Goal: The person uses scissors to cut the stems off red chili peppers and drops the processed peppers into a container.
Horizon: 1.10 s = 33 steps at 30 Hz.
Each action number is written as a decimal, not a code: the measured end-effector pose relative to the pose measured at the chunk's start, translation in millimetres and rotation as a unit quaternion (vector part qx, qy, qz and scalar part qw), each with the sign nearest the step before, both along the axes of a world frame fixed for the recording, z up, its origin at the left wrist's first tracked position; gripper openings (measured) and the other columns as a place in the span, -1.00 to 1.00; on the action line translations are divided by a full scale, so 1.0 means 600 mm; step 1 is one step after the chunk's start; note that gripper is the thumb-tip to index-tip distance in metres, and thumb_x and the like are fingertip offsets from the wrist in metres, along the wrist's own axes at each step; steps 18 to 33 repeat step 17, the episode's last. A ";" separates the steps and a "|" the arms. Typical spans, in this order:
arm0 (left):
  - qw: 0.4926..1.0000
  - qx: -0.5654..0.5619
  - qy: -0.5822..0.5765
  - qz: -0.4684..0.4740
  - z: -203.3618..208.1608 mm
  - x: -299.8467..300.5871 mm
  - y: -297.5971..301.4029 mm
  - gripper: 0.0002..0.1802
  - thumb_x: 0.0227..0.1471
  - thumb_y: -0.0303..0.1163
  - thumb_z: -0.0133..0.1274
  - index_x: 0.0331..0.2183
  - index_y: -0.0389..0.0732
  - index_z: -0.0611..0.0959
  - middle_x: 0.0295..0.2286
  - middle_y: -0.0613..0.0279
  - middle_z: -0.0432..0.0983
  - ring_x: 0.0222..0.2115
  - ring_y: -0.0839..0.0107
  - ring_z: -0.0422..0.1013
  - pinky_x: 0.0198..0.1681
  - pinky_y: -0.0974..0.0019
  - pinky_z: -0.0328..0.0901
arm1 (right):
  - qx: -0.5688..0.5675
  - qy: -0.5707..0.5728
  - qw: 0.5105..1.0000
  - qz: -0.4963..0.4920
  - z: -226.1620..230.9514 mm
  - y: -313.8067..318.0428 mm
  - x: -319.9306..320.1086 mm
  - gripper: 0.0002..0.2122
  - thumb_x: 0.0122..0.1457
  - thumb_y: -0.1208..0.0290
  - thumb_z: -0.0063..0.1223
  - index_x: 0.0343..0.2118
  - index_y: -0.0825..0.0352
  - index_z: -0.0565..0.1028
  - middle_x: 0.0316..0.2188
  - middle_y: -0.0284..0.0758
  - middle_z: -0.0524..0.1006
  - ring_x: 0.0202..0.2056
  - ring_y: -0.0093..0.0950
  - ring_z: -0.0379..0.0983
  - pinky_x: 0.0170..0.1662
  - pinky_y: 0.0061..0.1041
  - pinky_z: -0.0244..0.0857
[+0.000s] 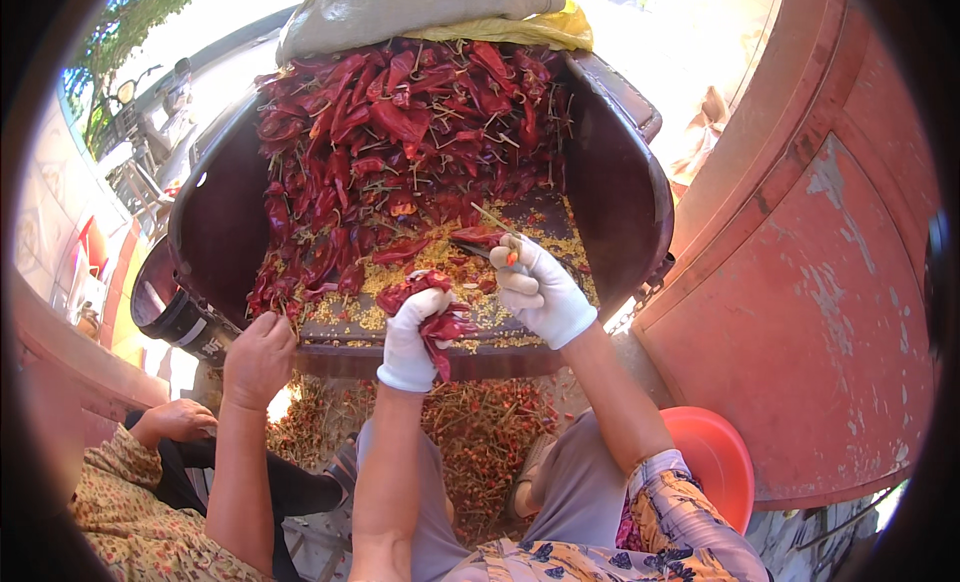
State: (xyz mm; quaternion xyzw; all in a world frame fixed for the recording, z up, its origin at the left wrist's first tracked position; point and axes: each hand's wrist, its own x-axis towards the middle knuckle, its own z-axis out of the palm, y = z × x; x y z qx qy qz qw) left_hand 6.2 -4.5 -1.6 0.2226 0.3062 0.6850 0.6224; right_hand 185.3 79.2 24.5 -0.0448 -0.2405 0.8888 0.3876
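Observation:
My left hand [410,342], in a white glove, is closed around several wrinkled dried red chili peppers [445,327]. They stick out above and beside its fingers. To its right, my gloved right hand [545,294] pinches a pale chili stem [492,220] with a small orange-red end at the fingertips. A narrow dark shape [472,247] lies beside those fingertips; I cannot tell whether it is held. Both hands are over the near edge of a dark cart bed [620,207], which holds a large heap of red chili peppers [400,122]. Yellow seeds [440,252] cover part of its floor.
At the left, a co-worker's bare hand [262,357] reaches the bed's edge. Stems and red scraps [490,422] litter the ground between my feet. A red basin [712,457] stands by my right arm, near a worn red metal panel [790,322]. Grey sacking [420,12] covers the heap's back.

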 end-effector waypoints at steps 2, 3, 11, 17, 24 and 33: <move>0.998 0.037 -0.058 0.005 -0.016 -0.036 0.003 -0.85 0.02 -0.31 0.12 -0.36 -0.16 0.60 -0.50 0.36 0.51 -0.60 0.59 0.38 -0.64 0.53 0.21 | 0.221 -0.242 0.943 0.053 0.043 -0.024 0.024 -0.80 0.23 0.30 0.04 -0.22 0.34 0.52 -0.50 -0.45 0.48 -0.67 -0.79 0.18 -0.67 -0.78 0.00; 0.997 0.028 -0.057 0.042 -0.014 -0.038 0.003 -0.85 0.04 -0.30 0.12 -0.36 -0.16 0.60 -0.50 0.38 0.50 -0.61 0.61 0.37 -0.65 0.54 0.20 | 0.322 -0.408 0.844 0.136 0.070 -0.030 0.033 -0.78 0.21 0.29 0.05 -0.26 0.35 0.56 -0.57 -0.44 0.48 -0.68 -0.80 0.21 -0.67 -0.76 -0.01; 0.994 -0.024 0.034 0.105 0.023 -0.002 0.007 -0.92 0.06 -0.37 0.12 -0.39 -0.14 0.58 -0.57 0.45 0.44 -0.68 0.65 0.31 -0.71 0.56 0.13 | 0.512 -0.618 0.443 -0.400 -0.031 0.057 -0.013 -0.83 0.10 0.40 0.06 -0.23 0.15 0.55 -0.29 -0.27 0.51 -0.31 -0.20 0.50 -0.23 -0.28 0.38; 0.989 -0.002 0.111 0.096 0.003 -0.001 0.015 -0.88 0.04 -0.40 0.15 -0.32 -0.14 0.57 -0.56 0.42 0.46 -0.68 0.66 0.33 -0.69 0.56 0.18 | 0.509 -0.692 0.397 -0.322 -0.051 0.103 -0.025 -0.75 0.07 0.34 0.12 -0.15 0.13 0.51 -0.17 -0.26 0.46 -0.31 -0.17 0.50 -0.22 -0.25 0.38; 0.989 -0.002 0.111 0.096 0.003 -0.001 0.015 -0.88 0.04 -0.40 0.15 -0.32 -0.14 0.57 -0.56 0.42 0.46 -0.68 0.66 0.33 -0.69 0.56 0.18 | 0.509 -0.692 0.397 -0.322 -0.051 0.103 -0.025 -0.75 0.07 0.34 0.12 -0.15 0.13 0.51 -0.17 -0.26 0.46 -0.31 -0.17 0.50 -0.22 -0.25 0.38; 0.989 -0.002 0.111 0.096 0.003 -0.001 0.015 -0.88 0.04 -0.40 0.15 -0.32 -0.14 0.57 -0.56 0.42 0.46 -0.68 0.66 0.33 -0.69 0.56 0.18 | 0.509 -0.692 0.397 -0.322 -0.051 0.103 -0.025 -0.75 0.07 0.34 0.12 -0.15 0.13 0.51 -0.17 -0.26 0.46 -0.31 -0.17 0.50 -0.22 -0.25 0.38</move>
